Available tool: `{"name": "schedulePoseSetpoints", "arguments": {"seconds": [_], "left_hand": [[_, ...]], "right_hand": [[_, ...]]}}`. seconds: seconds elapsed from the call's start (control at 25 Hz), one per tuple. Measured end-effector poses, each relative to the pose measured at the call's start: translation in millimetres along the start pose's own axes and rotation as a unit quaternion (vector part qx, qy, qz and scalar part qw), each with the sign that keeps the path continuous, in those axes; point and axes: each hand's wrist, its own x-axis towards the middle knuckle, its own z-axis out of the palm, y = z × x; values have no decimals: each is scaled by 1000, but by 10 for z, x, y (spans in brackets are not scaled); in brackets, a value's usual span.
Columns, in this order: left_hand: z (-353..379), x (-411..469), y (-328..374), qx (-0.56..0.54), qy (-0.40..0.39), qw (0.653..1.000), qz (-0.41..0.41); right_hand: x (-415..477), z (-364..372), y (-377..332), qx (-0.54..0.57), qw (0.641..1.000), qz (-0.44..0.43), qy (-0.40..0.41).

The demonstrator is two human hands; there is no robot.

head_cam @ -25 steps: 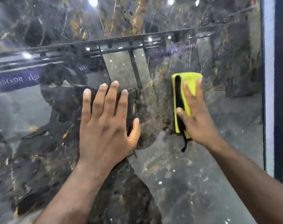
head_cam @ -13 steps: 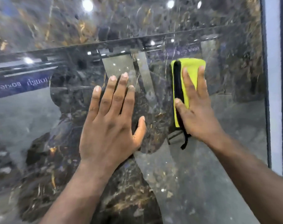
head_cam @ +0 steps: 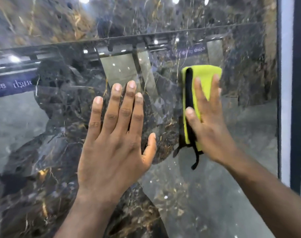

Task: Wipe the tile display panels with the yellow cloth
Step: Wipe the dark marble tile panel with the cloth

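a person's left hand (head_cam: 115,138) lies flat against a glossy dark marble-look tile panel (head_cam: 43,152), fingers straight and slightly spread, thumb angled out to the right, holding nothing. to its right, the right hand (head_cam: 208,127) presses a folded yellow cloth (head_cam: 204,78) against the same panel, fingers extended upward over the fabric and the thumb laid along its left side. the cloth sits upright in the panel's upper right area, near the panel's right edge, with a black trim strip (head_cam: 189,90) running down its left fold and a loose black strand (head_cam: 195,162) hanging below the palm. the polished surface, veined in gold and grey, mirrors ceiling lights, a horizontal rail and a blue banner with reversed lettering (head_cam: 10,86) at the left. a white and dark blue vertical frame (head_cam: 292,100) borders the panel on the right. both forearms reach in from the bottom of the view.
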Motion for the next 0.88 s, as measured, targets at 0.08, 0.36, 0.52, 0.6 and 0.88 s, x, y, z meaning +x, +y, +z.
{"name": "schedulePoseSetpoints", "arguments": {"seconds": [0.08, 0.36, 0.52, 0.6, 0.88], "left_hand": [[-6, 11, -5, -2, 2, 1000, 2], [-52, 142, 34, -33, 20, 999, -23], [-42, 256, 195, -38, 35, 998, -28], [11, 364, 369, -27, 37, 999, -19], [227, 887, 1178, -19, 37, 999, -12]], "right_hand": [[-425, 136, -70, -35, 996, -61, -49], [131, -200, 316, -14, 1000, 16, 20], [-470, -104, 507, -76, 993, -73, -51], [-370, -253, 803, -55, 996, -46, -46], [-175, -529, 1258, -51, 992, -91, -67]]}}
